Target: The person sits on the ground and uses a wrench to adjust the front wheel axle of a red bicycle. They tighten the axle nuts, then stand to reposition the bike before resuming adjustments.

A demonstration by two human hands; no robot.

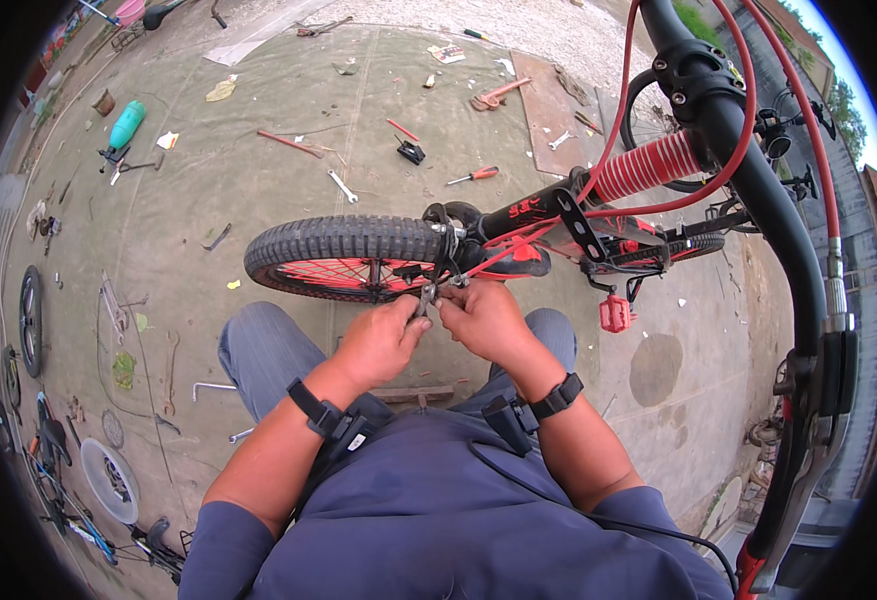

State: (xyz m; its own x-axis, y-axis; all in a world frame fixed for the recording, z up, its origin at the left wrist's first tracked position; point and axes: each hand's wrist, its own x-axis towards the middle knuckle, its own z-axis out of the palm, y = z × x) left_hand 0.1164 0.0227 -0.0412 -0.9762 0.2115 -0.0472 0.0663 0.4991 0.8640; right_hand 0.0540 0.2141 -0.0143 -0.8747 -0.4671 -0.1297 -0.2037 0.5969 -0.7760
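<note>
The left hand [383, 342] grips a tool [425, 299] by the wheel [344, 240]; the right hand [483, 318] curls alongside, its hold hidden from me.

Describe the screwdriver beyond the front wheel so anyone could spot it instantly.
Start at the knobbly black front tyre. Beyond its right end lies the screwdriver, to the right of a silver spanner. Its red-orange handle and thin shaft, pointing left, set it apart from that all-metal spanner.
</note>
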